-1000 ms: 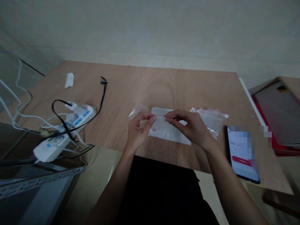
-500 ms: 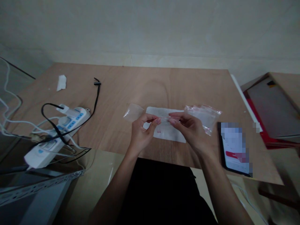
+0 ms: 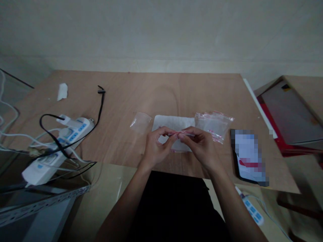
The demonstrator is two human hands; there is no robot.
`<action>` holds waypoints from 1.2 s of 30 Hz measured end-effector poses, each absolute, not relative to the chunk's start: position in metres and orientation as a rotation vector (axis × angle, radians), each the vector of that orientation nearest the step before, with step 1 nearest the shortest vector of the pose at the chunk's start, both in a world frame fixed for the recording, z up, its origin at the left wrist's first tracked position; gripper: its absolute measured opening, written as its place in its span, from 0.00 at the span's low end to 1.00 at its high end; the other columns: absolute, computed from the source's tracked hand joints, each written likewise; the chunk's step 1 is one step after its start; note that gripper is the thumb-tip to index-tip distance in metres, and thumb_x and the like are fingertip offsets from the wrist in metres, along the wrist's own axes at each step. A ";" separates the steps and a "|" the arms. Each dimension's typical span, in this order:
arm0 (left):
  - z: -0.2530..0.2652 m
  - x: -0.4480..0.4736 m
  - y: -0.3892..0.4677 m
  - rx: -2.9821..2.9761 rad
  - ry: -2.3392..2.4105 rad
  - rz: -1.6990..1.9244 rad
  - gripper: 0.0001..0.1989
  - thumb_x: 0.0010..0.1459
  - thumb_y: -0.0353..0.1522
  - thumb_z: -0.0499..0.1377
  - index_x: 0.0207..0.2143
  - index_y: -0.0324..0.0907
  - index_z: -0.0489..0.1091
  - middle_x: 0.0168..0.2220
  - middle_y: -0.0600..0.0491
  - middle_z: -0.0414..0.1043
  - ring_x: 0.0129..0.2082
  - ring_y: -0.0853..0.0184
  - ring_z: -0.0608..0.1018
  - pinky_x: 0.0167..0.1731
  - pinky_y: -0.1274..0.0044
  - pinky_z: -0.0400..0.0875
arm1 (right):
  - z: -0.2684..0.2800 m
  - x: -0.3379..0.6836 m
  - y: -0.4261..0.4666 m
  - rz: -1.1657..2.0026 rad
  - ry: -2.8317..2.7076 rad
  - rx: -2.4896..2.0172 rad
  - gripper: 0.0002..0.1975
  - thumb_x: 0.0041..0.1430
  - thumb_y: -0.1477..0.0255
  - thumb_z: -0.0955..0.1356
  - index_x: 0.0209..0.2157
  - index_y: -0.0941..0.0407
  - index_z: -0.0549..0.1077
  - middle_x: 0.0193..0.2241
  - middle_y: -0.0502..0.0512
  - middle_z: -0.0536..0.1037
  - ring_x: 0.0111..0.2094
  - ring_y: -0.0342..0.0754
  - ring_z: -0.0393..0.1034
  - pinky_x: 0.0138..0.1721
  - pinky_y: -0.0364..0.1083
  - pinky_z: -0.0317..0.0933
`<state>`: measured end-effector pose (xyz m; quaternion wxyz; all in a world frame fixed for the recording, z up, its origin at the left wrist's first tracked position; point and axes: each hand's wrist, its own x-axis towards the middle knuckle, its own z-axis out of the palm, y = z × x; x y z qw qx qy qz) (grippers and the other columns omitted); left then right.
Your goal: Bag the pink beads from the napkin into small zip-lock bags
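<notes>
Close together over the white sheet (image 3: 186, 146), my left hand (image 3: 159, 145) and my right hand (image 3: 200, 144) both pinch the pink-edged top of a small clear zip bag (image 3: 178, 133). The fingertips hide most of that bag, and its contents cannot be made out. Just right of my right hand lies a pile of clear zip bags (image 3: 217, 122) with pinkish-red edges. Left of the sheet, a separate clear plastic bag (image 3: 140, 121) rests flat on the wooden table (image 3: 121, 101).
A phone (image 3: 249, 158) lies near the table's right front. On the left, a white power strip (image 3: 59, 148) carries tangled cables and a black cord (image 3: 101, 104). Another power strip (image 3: 253, 210) is below the table at right. A paper scrap (image 3: 62, 91) sits far left.
My hands have drawn together until their fingertips nearly meet on the bag's edge. The camera view has shifted slightly, bringing the lower-right power strip into sight.
</notes>
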<state>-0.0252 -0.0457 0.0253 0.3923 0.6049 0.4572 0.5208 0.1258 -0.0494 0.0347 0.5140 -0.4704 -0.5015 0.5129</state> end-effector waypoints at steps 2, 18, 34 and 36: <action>0.026 -0.023 -0.047 1.529 1.131 1.296 0.04 0.54 0.32 0.64 0.27 0.43 0.77 0.26 0.53 0.79 0.28 0.68 0.77 0.31 0.76 0.71 | 0.034 0.126 -0.052 1.208 -1.192 -1.124 0.09 0.48 0.64 0.76 0.23 0.54 0.78 0.22 0.50 0.77 0.26 0.44 0.70 0.29 0.44 0.64; 0.032 -0.053 -0.039 1.594 1.266 1.169 0.15 0.63 0.41 0.56 0.31 0.45 0.80 0.31 0.51 0.82 0.34 0.63 0.82 0.44 0.69 0.74 | 0.066 0.159 -0.059 0.856 -1.349 -1.323 0.14 0.62 0.61 0.66 0.26 0.53 0.76 0.19 0.50 0.73 0.22 0.45 0.67 0.26 0.45 0.60; -0.016 -0.116 0.003 1.856 2.118 0.886 0.26 0.50 0.44 0.66 0.45 0.35 0.71 0.54 0.33 0.70 0.57 0.40 0.69 0.57 0.53 0.59 | 0.028 0.229 -0.011 -0.024 -1.486 -1.889 0.23 0.58 0.64 0.67 0.51 0.64 0.72 0.49 0.75 0.72 0.48 0.66 0.69 0.45 0.64 0.64; -0.014 -0.117 0.004 1.836 2.137 0.918 0.23 0.49 0.42 0.66 0.43 0.38 0.71 0.51 0.35 0.72 0.55 0.42 0.71 0.56 0.54 0.61 | 0.030 0.227 -0.014 -0.041 -1.501 -1.863 0.22 0.57 0.65 0.67 0.50 0.64 0.73 0.48 0.74 0.73 0.48 0.66 0.70 0.42 0.64 0.67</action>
